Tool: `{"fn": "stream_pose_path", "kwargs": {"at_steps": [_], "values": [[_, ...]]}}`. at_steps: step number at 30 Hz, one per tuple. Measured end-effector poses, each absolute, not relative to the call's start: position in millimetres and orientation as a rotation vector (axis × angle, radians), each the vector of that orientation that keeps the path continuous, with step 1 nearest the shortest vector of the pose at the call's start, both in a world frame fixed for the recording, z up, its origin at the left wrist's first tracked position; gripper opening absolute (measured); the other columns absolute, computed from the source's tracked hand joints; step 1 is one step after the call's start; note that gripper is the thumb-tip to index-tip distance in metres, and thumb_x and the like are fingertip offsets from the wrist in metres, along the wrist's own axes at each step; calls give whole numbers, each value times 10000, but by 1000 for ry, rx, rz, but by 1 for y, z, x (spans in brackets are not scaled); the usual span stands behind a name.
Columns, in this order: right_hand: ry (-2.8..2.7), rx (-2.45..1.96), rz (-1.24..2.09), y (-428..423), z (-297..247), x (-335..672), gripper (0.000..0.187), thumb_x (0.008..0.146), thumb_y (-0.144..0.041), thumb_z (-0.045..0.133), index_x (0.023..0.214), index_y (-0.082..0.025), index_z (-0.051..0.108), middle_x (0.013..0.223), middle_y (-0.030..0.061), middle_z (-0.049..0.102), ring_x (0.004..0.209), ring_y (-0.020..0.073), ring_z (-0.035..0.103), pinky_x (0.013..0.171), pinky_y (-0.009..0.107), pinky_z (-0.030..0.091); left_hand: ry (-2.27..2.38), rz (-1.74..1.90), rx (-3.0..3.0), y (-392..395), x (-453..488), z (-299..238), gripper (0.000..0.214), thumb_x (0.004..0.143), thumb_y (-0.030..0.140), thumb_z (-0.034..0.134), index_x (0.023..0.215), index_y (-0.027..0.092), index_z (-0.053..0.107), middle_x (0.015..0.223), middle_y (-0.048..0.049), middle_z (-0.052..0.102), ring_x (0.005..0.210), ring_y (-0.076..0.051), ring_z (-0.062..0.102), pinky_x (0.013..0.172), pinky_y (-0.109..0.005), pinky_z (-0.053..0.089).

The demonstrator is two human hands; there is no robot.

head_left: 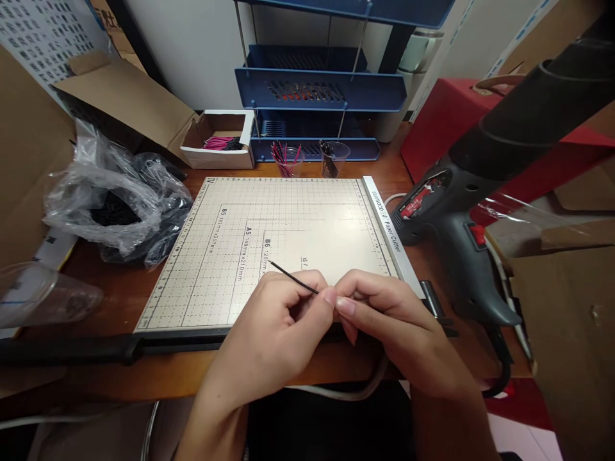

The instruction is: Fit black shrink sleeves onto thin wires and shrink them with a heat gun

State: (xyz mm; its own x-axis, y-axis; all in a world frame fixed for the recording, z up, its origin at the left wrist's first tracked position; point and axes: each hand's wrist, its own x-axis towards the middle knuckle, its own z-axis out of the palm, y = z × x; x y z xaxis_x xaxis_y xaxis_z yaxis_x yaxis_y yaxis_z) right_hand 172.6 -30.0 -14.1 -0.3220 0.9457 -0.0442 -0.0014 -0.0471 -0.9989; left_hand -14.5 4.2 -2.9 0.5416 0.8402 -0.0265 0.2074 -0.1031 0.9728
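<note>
A thin black wire (294,278) slants up and left from the fingertips of my left hand (283,326), whose thumb and forefinger pinch it near its lower end. My right hand (391,320) is closed in a pinch, its fingertips touching those of the left. Whatever lies between the right fingertips is hidden. Both hands are over the near edge of a paper cutter (230,250) with a printed grid, its black handle (72,351) lying at the front left.
Two transparent cups hold pink and black wires (287,161) and black pieces (330,163). A heat gun (446,218) stands right. Left are a plastic bag (139,218) of black pieces and a transparent cup (48,294). Behind are a white box (218,159) and blue rack (321,89).
</note>
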Motion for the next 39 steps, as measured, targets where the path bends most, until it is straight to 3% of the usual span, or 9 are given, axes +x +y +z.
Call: {"fn": "stream_pose_path", "kwargs": {"at_steps": [6,11,24,39], "values": [[-1378,-1040,1490,-30,-14,174,341,1082,-381,609,835,-152,666,741,-35,615,710,43,531,648,196,365,889,730,1582,2,-13,-5,460,1070,360,523,641,198,550,609,49,456,562,-102,397,513,-269,296],[-1392,-1044,1490,-30,-13,174,323,1081,-378,609,851,-164,678,721,-42,590,701,39,519,648,192,359,848,752,1613,3,-13,-3,426,1058,273,518,642,191,557,612,52,490,548,-88,414,498,-259,298],[-1400,-1071,1458,-31,-13,173,412,1070,-389,599,738,-146,596,699,-25,545,691,58,474,644,216,340,889,927,1558,1,-8,-2,387,1005,205,593,621,176,630,586,55,512,526,-67,415,486,-204,325],[-1384,-1123,1464,-31,-13,173,371,1048,-395,621,771,-148,622,660,-22,546,658,71,467,626,232,324,947,1037,1317,-1,-11,-3,449,1022,250,587,591,195,469,568,44,392,534,-101,329,510,-272,299]]}}
